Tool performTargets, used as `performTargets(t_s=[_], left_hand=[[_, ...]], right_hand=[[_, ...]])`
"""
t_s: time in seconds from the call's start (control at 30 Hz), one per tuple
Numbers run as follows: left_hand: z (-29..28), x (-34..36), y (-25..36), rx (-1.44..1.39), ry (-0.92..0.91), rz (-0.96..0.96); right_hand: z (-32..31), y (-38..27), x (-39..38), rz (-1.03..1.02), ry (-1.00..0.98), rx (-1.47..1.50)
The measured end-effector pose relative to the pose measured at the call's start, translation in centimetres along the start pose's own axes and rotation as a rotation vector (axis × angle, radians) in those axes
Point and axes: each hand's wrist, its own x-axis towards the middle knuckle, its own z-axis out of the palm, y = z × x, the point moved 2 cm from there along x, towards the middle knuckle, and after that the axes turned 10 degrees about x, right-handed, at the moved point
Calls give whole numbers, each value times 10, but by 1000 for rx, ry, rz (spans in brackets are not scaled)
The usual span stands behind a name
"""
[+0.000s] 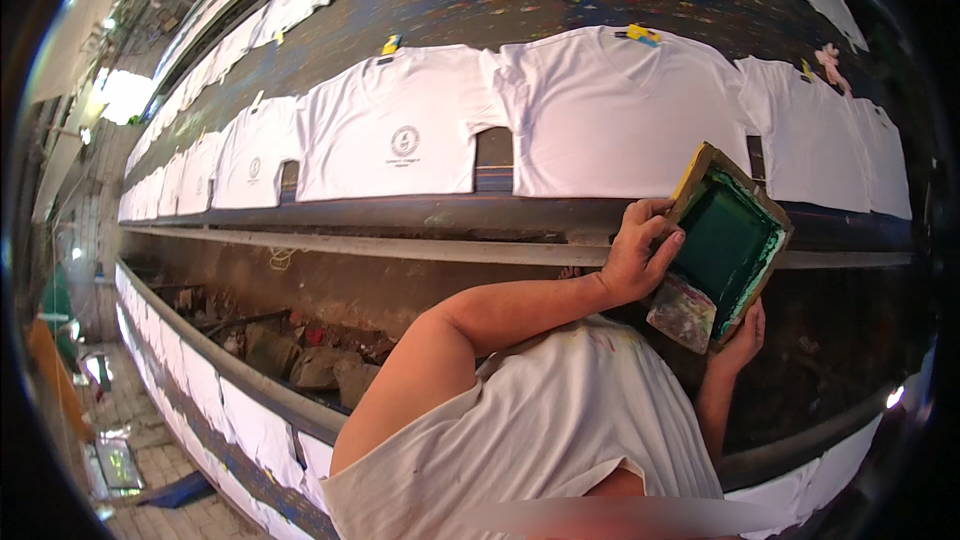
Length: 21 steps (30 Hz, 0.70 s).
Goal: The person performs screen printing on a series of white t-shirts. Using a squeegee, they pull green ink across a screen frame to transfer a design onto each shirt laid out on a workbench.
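Observation:
My left hand (645, 250) grips the upper left side of a small wooden screen-printing frame (772, 240) with green mesh, tilted in front of me. My right hand (745, 335) holds the same frame low on its right side, partly hidden behind it. A paint-smeared squeegee or block (681, 310), too unclear to name surely, rests in the frame's lower end. Beyond the frame lies a plain white V-neck T-shirt (610, 120); to its left, another white T-shirt (380, 140) bears a small dark round print. Small yellow tabs (642, 34) sit at some collars.
A long paint-spattered printing table (480, 0) carries rows of white shirts. A metal rail (430, 245) runs along its near side, above a gap with rubble (310, 350). Another table of shirts (240, 410) runs behind me. A brick floor (140, 420) shows at the left.

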Motion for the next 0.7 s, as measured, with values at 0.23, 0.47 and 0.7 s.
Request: performTargets(t_s=[0.23,0.47,0.7], left_hand=[[57,15,-3,-141,-89,36],[95,25,-7,-229,-162,45],[109,48,-31,-125,-99,-44]], right_hand=[[-33,-32,3,-163,102,-62],[-51,-55,12,-239,98,-72],[-33,-56,91,-164,36,-167]])
